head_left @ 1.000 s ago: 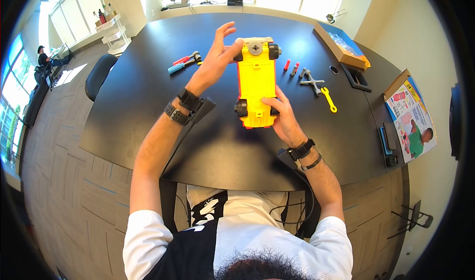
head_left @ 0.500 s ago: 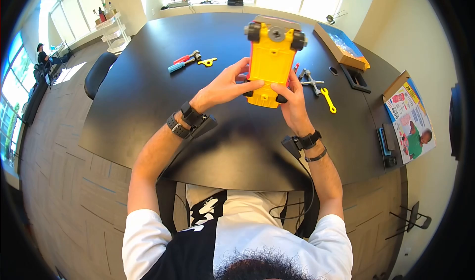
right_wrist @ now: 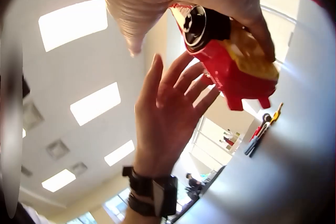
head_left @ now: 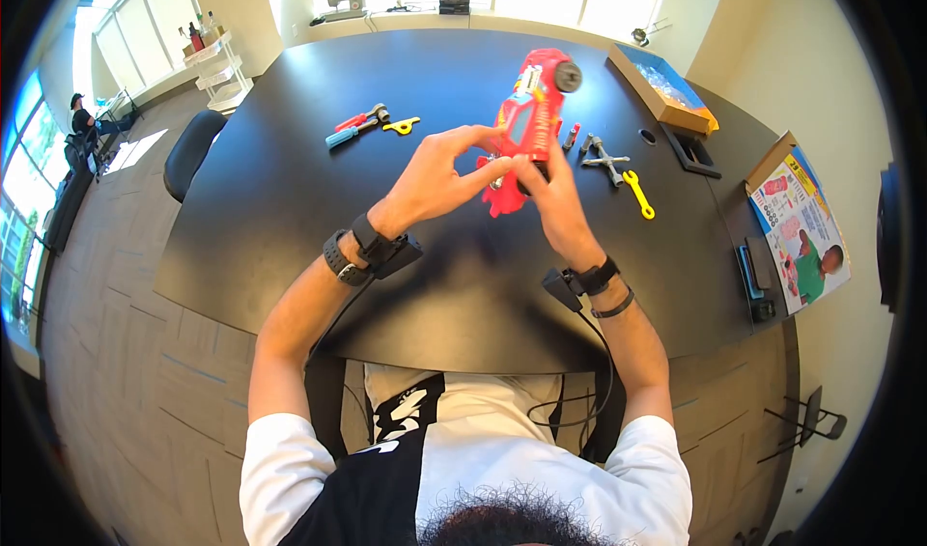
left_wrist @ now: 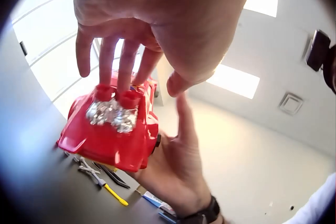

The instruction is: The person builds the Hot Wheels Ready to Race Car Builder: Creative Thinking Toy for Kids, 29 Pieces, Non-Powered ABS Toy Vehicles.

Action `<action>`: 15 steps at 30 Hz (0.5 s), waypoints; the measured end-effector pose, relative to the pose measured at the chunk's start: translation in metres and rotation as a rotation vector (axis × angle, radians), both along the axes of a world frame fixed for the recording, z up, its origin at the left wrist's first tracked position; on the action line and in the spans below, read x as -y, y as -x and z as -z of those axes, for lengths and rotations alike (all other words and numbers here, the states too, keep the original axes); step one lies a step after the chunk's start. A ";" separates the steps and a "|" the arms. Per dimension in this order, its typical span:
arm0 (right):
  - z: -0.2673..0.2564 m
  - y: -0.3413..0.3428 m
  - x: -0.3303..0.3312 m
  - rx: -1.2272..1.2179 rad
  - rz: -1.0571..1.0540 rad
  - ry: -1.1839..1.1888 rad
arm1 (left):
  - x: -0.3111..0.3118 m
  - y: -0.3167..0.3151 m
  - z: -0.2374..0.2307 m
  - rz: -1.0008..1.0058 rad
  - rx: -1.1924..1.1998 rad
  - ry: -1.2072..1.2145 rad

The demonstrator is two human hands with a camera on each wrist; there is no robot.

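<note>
A red toy car [head_left: 529, 123] is held up above the table, tilted, with its decorated side and a dark wheel facing the head camera. My right hand [head_left: 562, 208] grips it near one end; in the right wrist view the fingers wrap its yellow underside [right_wrist: 247, 50], close to a black wheel [right_wrist: 198, 27]. My left hand [head_left: 430, 179] is at the car's other side, fingers extended. In the left wrist view those fingertips overlap the two red-topped silver engine pieces [left_wrist: 113, 113] on the car. The left thumb is near the right thumb.
Toy screwdriver and hammer-like tools [head_left: 357, 126] lie left with a small yellow piece [head_left: 402, 126]. Right of the car are a grey cross wrench [head_left: 605, 163], a yellow wrench [head_left: 639, 195] and red-tipped pieces [head_left: 572, 135]. An open box [head_left: 666, 92] and printed box [head_left: 800, 237] stand farther right.
The car has turned from showing its yellow underside to showing its red side. The left hand went from the car's far end down to its near end, meeting the right hand there.
</note>
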State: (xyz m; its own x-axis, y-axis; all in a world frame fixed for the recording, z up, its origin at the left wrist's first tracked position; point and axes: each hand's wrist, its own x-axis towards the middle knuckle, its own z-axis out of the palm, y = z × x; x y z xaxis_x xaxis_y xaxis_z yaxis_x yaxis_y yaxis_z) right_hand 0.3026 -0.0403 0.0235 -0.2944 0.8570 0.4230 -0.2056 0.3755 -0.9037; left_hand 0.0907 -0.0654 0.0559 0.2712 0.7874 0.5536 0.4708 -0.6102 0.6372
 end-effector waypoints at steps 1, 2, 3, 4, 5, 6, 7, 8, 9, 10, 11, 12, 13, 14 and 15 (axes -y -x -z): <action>-0.007 -0.003 0.003 -0.089 -0.099 0.134 | -0.001 0.002 0.001 -0.001 -0.001 0.002; -0.009 -0.005 0.004 -0.091 -0.104 0.177 | -0.004 0.005 0.002 0.043 0.030 0.020; -0.008 -0.007 0.004 -0.090 -0.104 0.176 | -0.008 0.007 0.003 0.087 0.062 0.037; -0.008 -0.010 0.004 -0.141 -0.166 0.265 | -0.012 0.008 0.005 0.049 0.171 0.085; -0.007 -0.012 0.004 -0.192 -0.229 0.354 | -0.015 0.006 0.009 0.050 0.171 0.083; -0.003 -0.013 0.003 -0.192 -0.229 0.353 | -0.018 0.004 0.013 -0.058 0.260 0.125; 0.001 -0.014 0.002 -0.240 -0.286 0.331 | -0.020 0.002 0.015 -0.168 0.348 0.168; 0.002 -0.014 0.001 -0.286 -0.344 0.309 | -0.021 0.010 0.014 -0.002 0.386 0.421; 0.002 -0.016 0.000 -0.286 -0.345 0.309 | -0.020 0.012 0.016 -0.003 0.387 0.421; -0.002 -0.016 0.002 -0.252 -0.343 0.297 | -0.016 0.012 0.015 0.137 0.455 0.520; -0.005 -0.016 0.003 -0.220 -0.339 0.286 | -0.014 0.013 0.014 0.281 0.520 0.619; -0.003 -0.015 0.002 -0.222 -0.338 0.286 | -0.014 0.013 0.014 0.282 0.518 0.620; 0.001 -0.013 -0.001 -0.158 -0.270 0.243 | -0.014 0.013 0.015 0.280 0.532 0.573; 0.004 -0.012 -0.004 -0.095 -0.202 0.200 | -0.014 0.014 0.015 0.278 0.546 0.526; 0.006 -0.012 -0.006 -0.095 -0.199 0.200 | -0.015 0.015 0.015 0.280 0.546 0.526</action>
State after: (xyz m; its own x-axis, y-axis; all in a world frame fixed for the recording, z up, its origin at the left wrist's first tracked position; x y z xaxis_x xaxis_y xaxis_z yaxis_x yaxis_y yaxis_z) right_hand 0.3150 -0.0345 0.0170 -0.4324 0.8553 0.2854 -0.3445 0.1358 -0.9289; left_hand 0.0753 -0.0508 0.0406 0.2955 0.9246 0.2405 -0.1156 -0.2153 0.9697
